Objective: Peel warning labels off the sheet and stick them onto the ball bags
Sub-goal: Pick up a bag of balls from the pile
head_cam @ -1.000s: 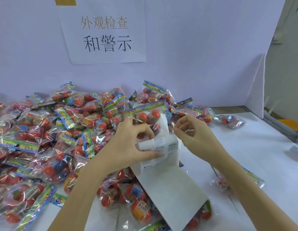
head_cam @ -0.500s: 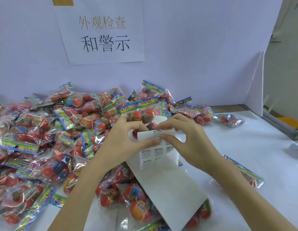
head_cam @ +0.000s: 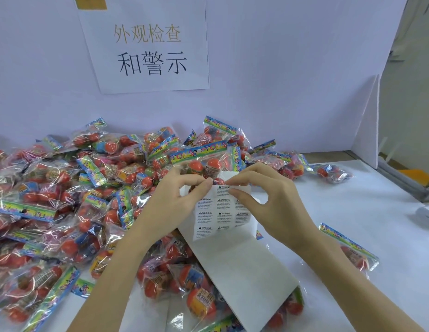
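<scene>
Fingers of both hands meet at the top edge of the label sheet point(head_cam: 220, 212). On the right hand point(head_cam: 266, 202), thumb and forefinger are curled in and pinch the sheet's upper edge at a printed warning label point(head_cam: 223, 190); the other fingers of that hand are loosely bent above it. The left hand point(head_cam: 170, 204) holds the sheet from its left side, forefinger tip curled onto the top left corner and the thumb hidden behind the paper, so the grip on the back cannot be seen.

Below the fingertips the sheet curves toward the camera, showing rows of small black "WARNING" labels; under those rows the backing is bare white and slopes down toward the near edge, lying over several ball bags point(head_cam: 199, 300).

Just behind the fingers, one ball bag point(head_cam: 201, 159) with a colourful header strip stands up, partly covered by the knuckles and the sheet's top. Left of the left hand a large heap of ball bags point(head_cam: 65, 200) spreads across the tabletop point(head_cam: 352, 200). Right of the right wrist lies a single bag point(head_cam: 350, 250), apart from the heap; another sits far back right point(head_cam: 333, 172).

Above everything, a paper sign point(head_cam: 148, 44) with Chinese characters is fixed to the pale back wall. A white roll-like object point(head_cam: 425, 213) sits at the right edge, too cut off to identify.
</scene>
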{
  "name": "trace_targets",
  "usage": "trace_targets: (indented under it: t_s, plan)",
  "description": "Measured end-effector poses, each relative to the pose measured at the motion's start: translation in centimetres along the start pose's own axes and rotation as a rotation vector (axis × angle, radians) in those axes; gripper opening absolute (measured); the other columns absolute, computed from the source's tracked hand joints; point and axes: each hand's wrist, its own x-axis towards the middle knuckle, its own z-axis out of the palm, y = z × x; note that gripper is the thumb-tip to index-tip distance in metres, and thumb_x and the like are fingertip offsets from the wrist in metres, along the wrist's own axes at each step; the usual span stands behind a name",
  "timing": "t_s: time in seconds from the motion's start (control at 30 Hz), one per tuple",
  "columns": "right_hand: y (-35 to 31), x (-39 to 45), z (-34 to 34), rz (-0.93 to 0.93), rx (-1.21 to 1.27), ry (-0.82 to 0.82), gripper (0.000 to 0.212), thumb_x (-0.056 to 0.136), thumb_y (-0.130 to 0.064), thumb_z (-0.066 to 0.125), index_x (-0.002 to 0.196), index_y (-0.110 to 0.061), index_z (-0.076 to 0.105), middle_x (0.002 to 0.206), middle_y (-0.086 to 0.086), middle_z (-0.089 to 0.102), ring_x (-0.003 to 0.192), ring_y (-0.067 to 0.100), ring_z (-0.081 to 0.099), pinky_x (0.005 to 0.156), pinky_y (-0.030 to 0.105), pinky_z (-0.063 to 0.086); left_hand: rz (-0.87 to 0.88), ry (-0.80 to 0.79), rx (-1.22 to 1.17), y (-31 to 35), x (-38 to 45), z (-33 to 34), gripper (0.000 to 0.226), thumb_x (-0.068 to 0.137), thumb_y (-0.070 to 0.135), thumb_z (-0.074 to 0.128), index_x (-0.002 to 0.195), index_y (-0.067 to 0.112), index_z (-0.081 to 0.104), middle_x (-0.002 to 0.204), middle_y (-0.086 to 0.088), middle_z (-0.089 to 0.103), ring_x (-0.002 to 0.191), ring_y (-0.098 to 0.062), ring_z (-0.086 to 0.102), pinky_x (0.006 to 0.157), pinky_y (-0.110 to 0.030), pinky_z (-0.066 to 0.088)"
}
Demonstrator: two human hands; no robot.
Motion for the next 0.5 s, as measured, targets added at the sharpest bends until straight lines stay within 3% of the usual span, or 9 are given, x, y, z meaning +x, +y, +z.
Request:
trace_targets:
  t_s: [0.17, 0.27, 0.37, 0.5]
  plan:
    - [0.20, -0.06, 0.26, -0.132, -0.078, 0.111, 0.017, 0.094, -0.013, 0.076, 0.110, -0.014, 0.081, 0.102, 0.001, 0.069, 0.095, 0.023, 0.066, 0.083, 0.036, 0.053, -0.037, 0.026, -0.120, 0.07, 0.06, 0.10, 0.028, 0.100, 0.038, 0.064, 0.086, 0.026, 0.085, 0.087, 0.027, 0.074, 0.107, 0.007, 0.051, 0.100, -0.035, 0.034]
    - [0.26, -0.03, 0.36, -0.217, -0.105, 0.158, 0.018, 0.095, -0.011, 0.076, 0.112, -0.013, 0.081, 0.101, 0.003, 0.069, 0.090, 0.023, 0.064, 0.080, 0.033, 0.053, -0.086, 0.010, -0.223, 0.29, 0.04, 0.13, 0.027, 0.102, 0.031, 0.064, 0.085, 0.028, 0.085, 0.087, 0.011, 0.080, 0.094, 0.001, 0.066, 0.094, -0.033, 0.043]
    - [0.32, -0.05, 0.37, -0.239, -0.101, 0.173, 0.018, 0.094, -0.009, 0.077, 0.110, -0.013, 0.082, 0.103, 0.004, 0.068, 0.091, 0.020, 0.062, 0.083, 0.027, 0.051, -0.112, 0.008, -0.274, 0.42, 0.02, 0.15, 0.028, 0.103, 0.028, 0.064, 0.086, 0.018, 0.085, 0.090, 0.000, 0.081, 0.092, -0.018, 0.074, 0.087, -0.031, 0.051]
    - [-0.06, -0.16, 0.51, -0.184, 0.015, 0.168, 0.014, 0.092, -0.008, 0.079, 0.105, -0.014, 0.083, 0.105, 0.002, 0.068, 0.099, 0.019, 0.065, 0.086, 0.029, 0.051, -0.101, 0.044, -0.235, 0.28, 0.13, 0.33, 0.029, 0.102, 0.027, 0.065, 0.088, 0.011, 0.084, 0.088, -0.004, 0.080, 0.097, -0.026, 0.071, 0.096, -0.039, 0.050]
